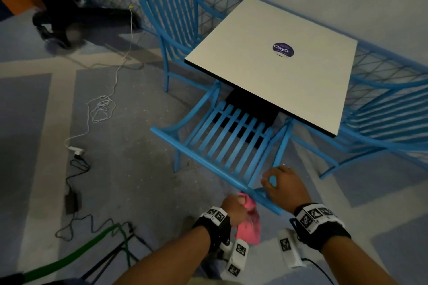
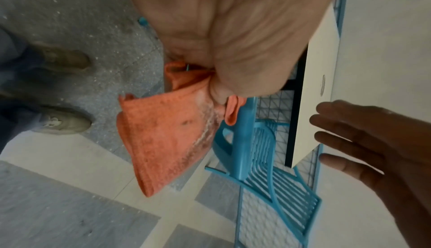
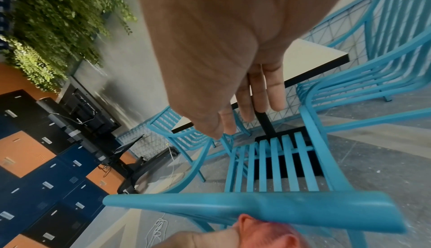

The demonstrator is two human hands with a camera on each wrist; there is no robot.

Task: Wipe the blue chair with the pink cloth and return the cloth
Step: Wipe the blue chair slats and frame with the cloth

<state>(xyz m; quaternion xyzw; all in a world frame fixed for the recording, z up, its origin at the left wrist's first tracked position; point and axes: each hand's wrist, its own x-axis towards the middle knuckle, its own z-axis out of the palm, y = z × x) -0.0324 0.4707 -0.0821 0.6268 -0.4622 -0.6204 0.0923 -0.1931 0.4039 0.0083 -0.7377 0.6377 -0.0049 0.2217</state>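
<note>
The blue slatted chair (image 1: 227,143) stands pushed under the table with its back towards me. My left hand (image 1: 232,207) grips the bunched pink cloth (image 1: 249,227) just behind the right end of the chair's top rail (image 3: 256,207). The cloth (image 2: 163,137) hangs down below the fist, and one fold lies against the rail. My right hand (image 1: 282,185) hovers over the chair's right rear corner and holds nothing. Its fingers (image 3: 265,93) are relaxed and nearly straight. In the left wrist view the right hand (image 2: 373,141) shows with its fingers spread.
A white square table (image 1: 278,90) with a purple sticker stands over the chair's seat. Two more blue chairs (image 1: 176,21) (image 1: 382,122) flank it, with a blue mesh fence behind. White and black cables (image 1: 99,109) and a charger lie on the floor to the left.
</note>
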